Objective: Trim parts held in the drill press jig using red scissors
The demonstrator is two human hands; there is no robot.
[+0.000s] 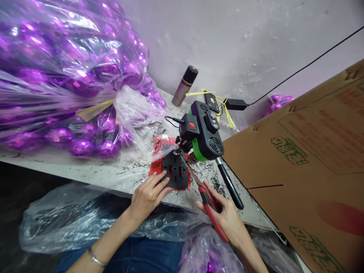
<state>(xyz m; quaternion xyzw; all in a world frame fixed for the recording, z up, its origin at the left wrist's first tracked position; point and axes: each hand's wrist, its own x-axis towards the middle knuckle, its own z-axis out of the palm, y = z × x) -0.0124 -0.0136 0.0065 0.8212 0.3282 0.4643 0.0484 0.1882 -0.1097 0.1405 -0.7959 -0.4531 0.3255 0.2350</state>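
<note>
A small black and green drill press with a red switch stands on the table, its slotted black base plate over a red mat. My left hand rests with its fingers spread on the near left edge of the base plate, holding nothing. In my right hand are red-handled pliers, their long jaws pointing up and left to the area beneath the drill head. Whether the jaws grip anything is too small to tell. A black lever handle slants down right of the machine.
Clear bags of shiny purple balls fill the left. A spray can and black power adapter stand near the wall. A large cardboard box borders the right. Black shavings litter the white table. Plastic covers my lap.
</note>
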